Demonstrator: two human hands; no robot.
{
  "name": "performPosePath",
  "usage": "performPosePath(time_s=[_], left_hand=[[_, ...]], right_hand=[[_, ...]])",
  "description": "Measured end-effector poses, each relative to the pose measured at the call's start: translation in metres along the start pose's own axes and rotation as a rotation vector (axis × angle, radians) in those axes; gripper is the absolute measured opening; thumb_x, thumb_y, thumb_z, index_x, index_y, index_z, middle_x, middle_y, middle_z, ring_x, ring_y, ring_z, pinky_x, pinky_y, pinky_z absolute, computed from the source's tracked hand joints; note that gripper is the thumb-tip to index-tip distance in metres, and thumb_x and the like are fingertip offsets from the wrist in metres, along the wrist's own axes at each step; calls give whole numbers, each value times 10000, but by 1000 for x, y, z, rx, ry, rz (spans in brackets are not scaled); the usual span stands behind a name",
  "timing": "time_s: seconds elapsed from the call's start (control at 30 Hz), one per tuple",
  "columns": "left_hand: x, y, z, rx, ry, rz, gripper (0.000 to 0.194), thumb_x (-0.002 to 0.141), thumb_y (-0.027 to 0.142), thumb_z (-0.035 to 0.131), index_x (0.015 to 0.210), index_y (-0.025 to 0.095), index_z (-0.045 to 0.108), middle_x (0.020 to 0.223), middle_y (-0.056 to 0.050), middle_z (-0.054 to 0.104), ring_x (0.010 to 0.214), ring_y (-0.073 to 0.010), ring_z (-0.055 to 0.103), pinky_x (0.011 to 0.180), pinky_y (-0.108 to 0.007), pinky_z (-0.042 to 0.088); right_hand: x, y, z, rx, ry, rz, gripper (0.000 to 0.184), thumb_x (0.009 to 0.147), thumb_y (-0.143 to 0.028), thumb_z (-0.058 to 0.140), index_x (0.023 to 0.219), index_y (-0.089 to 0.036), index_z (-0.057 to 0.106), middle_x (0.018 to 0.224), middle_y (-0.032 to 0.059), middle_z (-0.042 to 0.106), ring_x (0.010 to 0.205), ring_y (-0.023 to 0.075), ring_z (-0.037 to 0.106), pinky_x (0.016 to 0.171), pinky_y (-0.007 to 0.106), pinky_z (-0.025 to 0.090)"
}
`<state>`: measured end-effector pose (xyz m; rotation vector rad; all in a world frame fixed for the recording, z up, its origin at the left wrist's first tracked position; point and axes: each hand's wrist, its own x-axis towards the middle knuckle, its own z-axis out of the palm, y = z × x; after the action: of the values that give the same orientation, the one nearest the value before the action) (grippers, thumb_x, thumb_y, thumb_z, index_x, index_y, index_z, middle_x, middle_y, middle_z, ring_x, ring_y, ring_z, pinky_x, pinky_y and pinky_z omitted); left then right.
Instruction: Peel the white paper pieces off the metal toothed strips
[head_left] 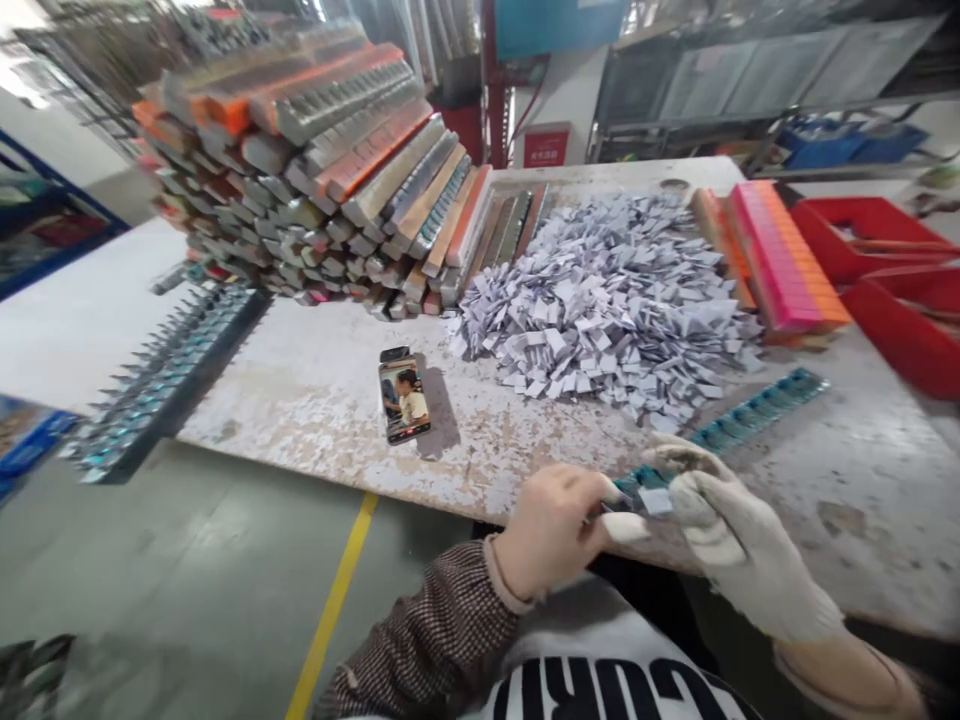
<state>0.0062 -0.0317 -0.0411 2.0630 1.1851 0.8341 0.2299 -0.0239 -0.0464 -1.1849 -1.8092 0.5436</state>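
Observation:
My left hand (559, 525), with white covers on its fingertips, is closed in a pinch near the table's front edge. A dark bit shows between its fingers, too small to make out. Facing it, my right hand (739, 535) in a white glove has its thumb and fingers closed at a small pale-grey flat piece (656, 501). A teal strip with repeated segments (761, 410) lies slantwise on the table, its near end passing behind both hands. Beyond it spreads a large heap of similar small pale-grey pieces (600, 300).
A propped phone (405, 400) plays video on the worn white table (300, 400). Many long bars (300, 180) are stacked at the back left. A toothed teal strip (165, 380) overhangs the left edge. Pink and orange blocks (787, 260) and red bins (877, 235) stand at right.

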Motion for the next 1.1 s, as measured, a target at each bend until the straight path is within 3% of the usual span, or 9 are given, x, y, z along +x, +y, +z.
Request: performPosePath(time_s=[0.07, 0.13, 0.23, 0.43, 0.63, 0.73, 0.83, 1.0, 1.1], left_hand=[[-6, -8, -5, 2, 23, -54, 361, 933, 490, 722, 1139, 199, 661, 973, -77, 719, 946, -261, 674, 890, -399, 552], [-14, -15, -6, -7, -12, -66, 482, 916, 543, 733, 1234, 198, 624, 1059, -93, 711, 1013, -282, 671, 921, -427, 560], [-25, -21, 1, -3, -66, -60, 496, 916, 511, 744, 1278, 201, 603, 1163, -114, 680, 1098, -298, 659, 949, -434, 566], [-32, -24, 16, 18, -68, -116, 363, 913, 326, 743, 1228, 206, 611, 1164, -98, 664, 1097, -281, 664, 947, -415, 575], [-28, -25, 2, -33, -154, -120, 529, 851, 541, 801, 1216, 205, 614, 1172, -99, 684, 1086, -294, 681, 922, -403, 572], [-11, -31, -15, -4, -200, -133, 456, 928, 564, 717, 1193, 207, 616, 1108, -71, 710, 1021, -264, 698, 882, -369, 566], [28, -44, -27, 246, -86, -201, 366, 1012, 477, 629, 1222, 181, 584, 1106, -89, 699, 1040, -274, 680, 914, -391, 546], [102, -70, -17, 444, -9, -276, 237, 962, 205, 672, 1180, 168, 585, 1211, -151, 667, 1187, -324, 636, 981, -417, 515], [118, -83, -12, 379, 28, -305, 173, 947, 65, 574, 1094, 153, 603, 1173, -173, 682, 1165, -323, 651, 981, -430, 511]], right_hand=[[5, 6, -2, -85, 34, 13, 262, 1063, -302, 424, 1212, -262, 635, 802, 60, 691, 852, 289, 730, 734, 446, 652], [7, 15, -2, -169, 31, -35, 122, 1019, -280, 536, 991, -273, 655, 921, 74, 727, 1011, 298, 719, 832, 462, 636], [3, 26, -1, -364, -26, -221, 163, 939, -201, 665, 798, -244, 594, 1147, 77, 725, 1262, 312, 624, 1021, 485, 557], [9, 33, 2, -593, -104, -415, 76, 934, -154, 612, 867, -187, 623, 1092, 133, 696, 1248, 348, 618, 1064, 549, 506], [17, 39, 6, -552, -225, -394, 160, 934, -130, 550, 796, -206, 574, 1110, 137, 676, 1239, 325, 602, 1053, 513, 512], [12, 35, 13, -494, -193, -406, 127, 934, -125, 580, 832, -201, 572, 1098, 123, 666, 1185, 306, 617, 1064, 515, 504], [5, 21, 26, -390, -235, -385, 86, 956, -153, 599, 888, -202, 577, 1105, 101, 656, 1182, 291, 611, 1092, 524, 479], [-2, 5, 35, -229, -261, -361, 159, 988, -233, 626, 867, -211, 525, 1105, 93, 640, 1221, 289, 592, 1078, 511, 487], [-6, 11, 25, -196, -207, -322, 157, 991, -226, 622, 879, -223, 512, 1122, 95, 638, 1235, 283, 588, 1046, 484, 515]])
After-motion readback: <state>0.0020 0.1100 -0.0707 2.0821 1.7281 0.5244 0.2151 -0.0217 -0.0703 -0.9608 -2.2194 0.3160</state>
